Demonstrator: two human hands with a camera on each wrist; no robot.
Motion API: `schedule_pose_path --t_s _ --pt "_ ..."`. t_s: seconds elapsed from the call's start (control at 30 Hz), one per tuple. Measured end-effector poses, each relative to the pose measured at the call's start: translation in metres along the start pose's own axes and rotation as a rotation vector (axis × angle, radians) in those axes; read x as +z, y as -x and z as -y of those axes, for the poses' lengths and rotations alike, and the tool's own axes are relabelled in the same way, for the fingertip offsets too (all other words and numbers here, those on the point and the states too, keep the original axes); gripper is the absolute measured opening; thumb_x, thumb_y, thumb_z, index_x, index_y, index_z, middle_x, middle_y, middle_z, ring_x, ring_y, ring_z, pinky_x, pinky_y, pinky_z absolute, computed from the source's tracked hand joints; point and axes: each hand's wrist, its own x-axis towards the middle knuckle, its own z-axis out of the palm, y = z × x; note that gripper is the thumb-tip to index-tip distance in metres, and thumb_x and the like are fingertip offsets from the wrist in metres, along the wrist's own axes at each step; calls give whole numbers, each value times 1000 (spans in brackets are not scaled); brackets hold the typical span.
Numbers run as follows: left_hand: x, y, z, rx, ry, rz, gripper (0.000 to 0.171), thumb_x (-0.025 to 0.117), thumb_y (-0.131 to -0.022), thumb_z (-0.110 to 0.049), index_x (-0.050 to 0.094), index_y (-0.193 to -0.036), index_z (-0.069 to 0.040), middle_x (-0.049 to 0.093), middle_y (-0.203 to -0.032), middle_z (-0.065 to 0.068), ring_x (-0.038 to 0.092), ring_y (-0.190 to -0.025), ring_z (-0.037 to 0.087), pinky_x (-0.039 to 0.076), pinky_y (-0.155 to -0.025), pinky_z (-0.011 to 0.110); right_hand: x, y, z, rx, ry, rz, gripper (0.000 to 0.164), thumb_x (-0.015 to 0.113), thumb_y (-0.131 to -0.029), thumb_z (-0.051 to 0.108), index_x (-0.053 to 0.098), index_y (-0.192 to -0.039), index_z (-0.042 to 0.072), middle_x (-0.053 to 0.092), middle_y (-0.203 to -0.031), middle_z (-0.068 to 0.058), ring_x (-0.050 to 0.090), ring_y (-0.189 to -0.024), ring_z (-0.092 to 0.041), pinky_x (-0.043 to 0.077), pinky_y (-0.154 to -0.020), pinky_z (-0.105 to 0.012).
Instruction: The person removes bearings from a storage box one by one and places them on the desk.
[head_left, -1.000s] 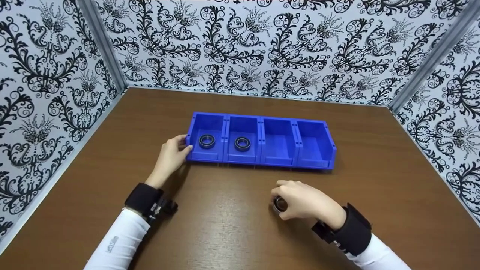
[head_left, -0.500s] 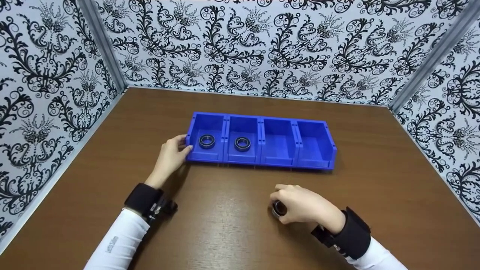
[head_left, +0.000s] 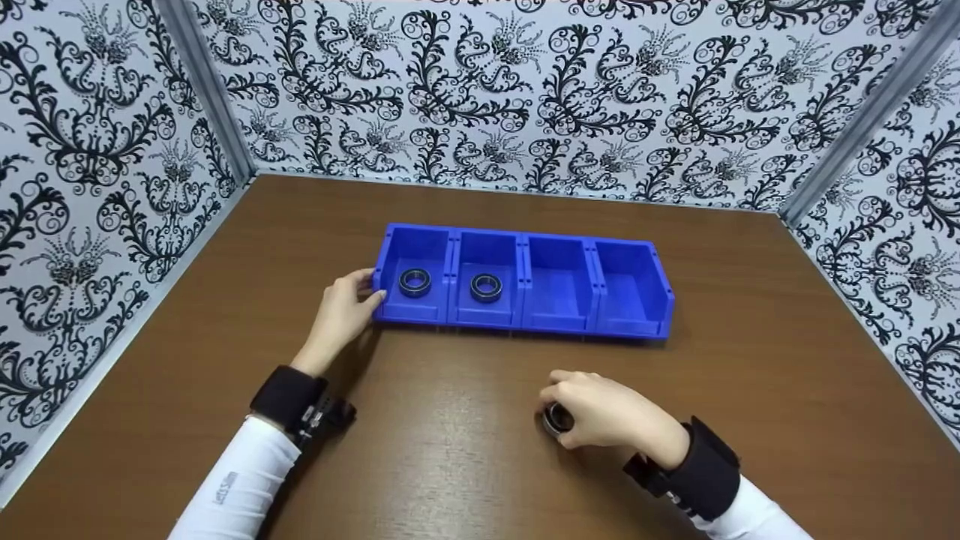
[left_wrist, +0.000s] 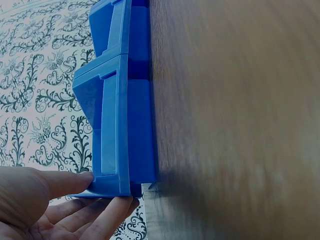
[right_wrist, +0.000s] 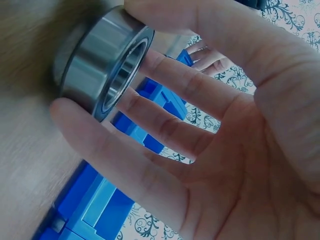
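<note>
A metal ball bearing (right_wrist: 100,62) is held by its outer ring between the thumb and fingers of my right hand (head_left: 607,409), at the tabletop in front of the bin row. In the right wrist view its open bore faces the palm. My left hand (head_left: 341,315) pinches the left end wall of the blue bin row (head_left: 523,319), thumb inside and fingers outside, as the left wrist view shows. One bearing (head_left: 415,283) lies flat in the leftmost compartment, and another bearing (head_left: 486,287) in the compartment to its right. The two right compartments hold nothing.
A brown wooden table (head_left: 435,420) carries the bins. Patterned walls (head_left: 495,97) enclose the back and both sides, with grey corner posts (head_left: 855,112). Black camera straps (head_left: 709,469) sit on both wrists.
My right hand has shifted slightly toward the near edge of the table, with the bearing in its fingers. The left hand and the bins keep their place.
</note>
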Motion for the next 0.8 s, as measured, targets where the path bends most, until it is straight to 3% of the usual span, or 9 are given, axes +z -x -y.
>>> schedule_pose_path --t_s 0.8 --pt "-1 0 0 -24 12 17 46 61 -99 -6 52 -141 12 62 -137 32 64 -128 42 52 -109 51 5 1 2 11 -3 -17 34 82 -69 7 75 -102 11 63 -94 -4 57 -76 -17 47 -65 -29"
